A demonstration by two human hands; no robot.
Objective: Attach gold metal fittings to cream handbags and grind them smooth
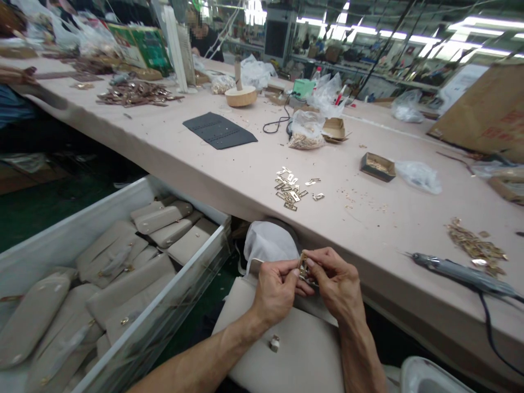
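My left hand [275, 288] and my right hand [336, 282] meet below the table edge, both pinching a small gold metal clasp [303, 267] between thumbs and fingers. Under them, on my lap, lies a beige leather bag piece [298, 349] with a small metal stud [274, 343] on it. A white cloth [268, 244] sits just behind my hands. On the pink table [229, 164] ahead lies a small heap of gold clasps [291, 188].
A clear bin [135, 322] at my left holds several beige pouches. A grey electric screwdriver [462, 272] and more gold parts [475, 245] lie at right. A small box [377, 166], plastic bags, a dark leather sheet [220, 130] and a cardboard box [487, 112] lie farther back. Another person sits at the far end.
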